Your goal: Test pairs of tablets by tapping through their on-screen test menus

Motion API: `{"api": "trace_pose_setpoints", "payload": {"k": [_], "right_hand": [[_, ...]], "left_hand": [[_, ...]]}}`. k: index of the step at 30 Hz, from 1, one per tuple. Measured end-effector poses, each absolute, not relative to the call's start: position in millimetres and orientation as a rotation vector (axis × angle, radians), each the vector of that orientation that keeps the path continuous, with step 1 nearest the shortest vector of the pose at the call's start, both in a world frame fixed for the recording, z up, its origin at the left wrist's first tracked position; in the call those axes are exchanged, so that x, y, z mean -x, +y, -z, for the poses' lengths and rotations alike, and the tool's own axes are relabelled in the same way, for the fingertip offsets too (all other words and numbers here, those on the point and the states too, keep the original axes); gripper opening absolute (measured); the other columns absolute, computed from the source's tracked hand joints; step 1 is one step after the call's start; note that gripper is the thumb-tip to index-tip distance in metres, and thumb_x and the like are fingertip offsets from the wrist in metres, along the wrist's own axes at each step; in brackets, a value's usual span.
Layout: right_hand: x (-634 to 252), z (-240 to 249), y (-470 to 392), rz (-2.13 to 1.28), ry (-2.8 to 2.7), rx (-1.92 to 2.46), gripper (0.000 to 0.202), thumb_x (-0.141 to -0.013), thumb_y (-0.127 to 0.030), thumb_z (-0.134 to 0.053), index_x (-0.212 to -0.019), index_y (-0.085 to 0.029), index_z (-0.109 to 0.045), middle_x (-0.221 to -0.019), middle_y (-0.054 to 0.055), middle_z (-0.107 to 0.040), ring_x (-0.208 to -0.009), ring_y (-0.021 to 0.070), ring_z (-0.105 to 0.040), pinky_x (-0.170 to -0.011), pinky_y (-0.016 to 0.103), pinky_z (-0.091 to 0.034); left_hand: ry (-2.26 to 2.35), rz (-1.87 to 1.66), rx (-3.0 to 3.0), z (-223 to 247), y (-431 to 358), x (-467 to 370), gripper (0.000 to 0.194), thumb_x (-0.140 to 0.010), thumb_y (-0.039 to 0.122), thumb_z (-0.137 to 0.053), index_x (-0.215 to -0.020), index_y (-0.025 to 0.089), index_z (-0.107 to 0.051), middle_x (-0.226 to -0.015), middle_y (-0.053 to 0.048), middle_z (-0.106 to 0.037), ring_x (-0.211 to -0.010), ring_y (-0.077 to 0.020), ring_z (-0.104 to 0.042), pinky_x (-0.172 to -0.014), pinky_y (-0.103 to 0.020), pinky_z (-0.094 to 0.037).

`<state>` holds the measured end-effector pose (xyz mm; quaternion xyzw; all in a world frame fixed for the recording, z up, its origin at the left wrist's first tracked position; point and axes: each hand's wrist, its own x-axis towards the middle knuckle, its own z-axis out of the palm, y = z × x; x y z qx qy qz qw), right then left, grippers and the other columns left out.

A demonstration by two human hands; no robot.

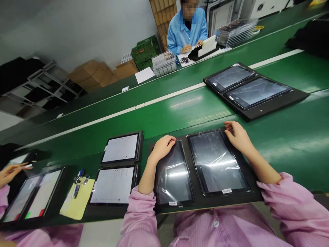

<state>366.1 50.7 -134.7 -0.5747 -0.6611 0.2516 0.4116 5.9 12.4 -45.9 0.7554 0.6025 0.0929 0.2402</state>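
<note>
A black tray (191, 199) in front of me carries two dark-screened tablets side by side, the left tablet (173, 175) and the right tablet (218, 161), each with a small white label near its lower edge. My left hand (163, 146) rests over the far left corner of the left tablet, fingers stretched out and close together. At the far right corner of the tray is my right hand (238, 135), its fingers loosely bent and apart from the thumb, beside the right tablet's top corner. Neither hand visibly grasps anything.
Left of me, two lit tablets (113, 185) lie on black trays beside a yellow paper (77, 202) with pens. A neighbour's hand (11, 173) is over more tablets. Ahead on the green belt lies another tablet tray (277, 104). Opposite sits a co-worker (186, 31) in blue.
</note>
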Motion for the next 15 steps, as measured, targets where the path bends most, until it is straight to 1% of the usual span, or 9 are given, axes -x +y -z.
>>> {"api": "trace_pose_setpoints", "payload": {"k": [2, 3, 4, 7, 9, 10, 12, 13, 15], "right_hand": [[-363, 139, 37, -0.558, -1.669, 1.461, 0.031, -0.088, -0.037, -0.05, -0.113, -0.022, -0.06, -0.111, 0.015, -0.056, -0.108, 0.0349, -0.058, -0.105, 0.055, -0.047], [-362, 142, 30, -0.535, -1.671, 1.482, 0.032, -0.089, -0.039, -0.049, -0.113, -0.021, -0.06, -0.113, 0.016, -0.054, -0.114, 0.0364, -0.055, -0.108, 0.056, -0.044], [-362, 146, 24, -0.526, -1.67, 1.51, 0.033, -0.09, -0.041, -0.047, -0.113, -0.021, -0.061, -0.114, 0.016, -0.052, -0.119, 0.0378, -0.052, -0.11, 0.058, -0.041], [-369, 159, 11, -0.58, -1.683, 1.592, 0.042, -0.091, -0.054, -0.049, -0.119, -0.024, -0.062, -0.118, 0.015, -0.049, -0.127, 0.0404, -0.045, -0.112, 0.062, -0.037], [-377, 165, 8, -0.659, -1.755, 1.594, 0.055, -0.084, -0.064, -0.061, -0.124, -0.026, -0.061, -0.124, 0.015, -0.045, -0.13, 0.042, -0.042, -0.112, 0.061, -0.037], [-380, 166, 8, -0.693, -1.803, 1.583, 0.065, -0.078, -0.067, -0.068, -0.127, -0.026, -0.06, -0.127, 0.015, -0.043, -0.132, 0.0432, -0.04, -0.112, 0.061, -0.037], [-386, 166, 9, -0.729, -1.879, 1.558, 0.083, -0.066, -0.068, -0.08, -0.133, -0.025, -0.057, -0.13, 0.016, -0.04, -0.135, 0.0457, -0.036, -0.113, 0.061, -0.037], [-388, 165, 9, -0.733, -1.896, 1.549, 0.089, -0.062, -0.067, -0.084, -0.134, -0.025, -0.056, -0.131, 0.016, -0.04, -0.136, 0.0466, -0.035, -0.113, 0.061, -0.037], [-390, 162, 9, -0.739, -1.885, 1.547, 0.093, -0.058, -0.066, -0.087, -0.135, -0.025, -0.055, -0.132, 0.016, -0.039, -0.137, 0.0467, -0.034, -0.115, 0.06, -0.036]], "left_hand": [[1.627, -0.172, -2.144, 43, 6, -8, 0.029, -0.1, 0.037, -0.05, -0.118, 0.021, -0.066, -0.12, -0.009, -0.068, -0.115, -0.0279, -0.063, -0.105, -0.044, -0.051], [1.601, -0.126, -2.177, 42, 3, -8, 0.034, -0.097, 0.04, -0.055, -0.124, 0.021, -0.064, -0.123, -0.011, -0.065, -0.119, -0.0297, -0.061, -0.108, -0.046, -0.049], [1.562, -0.085, -2.199, 42, 0, -7, 0.045, -0.093, 0.045, -0.062, -0.13, 0.02, -0.06, -0.129, -0.013, -0.061, -0.123, -0.0319, -0.057, -0.111, -0.049, -0.047], [1.418, -0.002, -2.205, 45, -5, -2, 0.099, -0.069, 0.06, -0.085, -0.149, 0.019, -0.044, -0.145, -0.02, -0.048, -0.138, -0.0399, -0.046, -0.117, -0.057, -0.04], [1.357, 0.025, -2.198, 50, -7, 1, 0.125, -0.054, 0.063, -0.093, -0.156, 0.019, -0.034, -0.152, -0.023, -0.04, -0.145, -0.0442, -0.037, -0.12, -0.06, -0.035], [1.348, 0.036, -2.199, 52, -7, 3, 0.132, -0.05, 0.063, -0.095, -0.157, 0.018, -0.031, -0.154, -0.024, -0.037, -0.147, -0.0456, -0.034, -0.121, -0.061, -0.033], [1.361, 0.042, -2.207, 57, -8, 4, 0.137, -0.047, 0.06, -0.097, -0.158, 0.017, -0.029, -0.155, -0.026, -0.035, -0.149, -0.0471, -0.031, -0.122, -0.063, -0.029], [1.372, 0.04, -2.211, 59, -8, 4, 0.137, -0.046, 0.059, -0.097, -0.157, 0.017, -0.029, -0.155, -0.027, -0.035, -0.149, -0.0476, -0.03, -0.122, -0.063, -0.029], [1.387, 0.031, -2.216, 60, -8, 3, 0.136, -0.045, 0.059, -0.098, -0.156, 0.018, -0.031, -0.155, -0.025, -0.035, -0.148, -0.0473, -0.031, -0.122, -0.063, -0.03]]}}
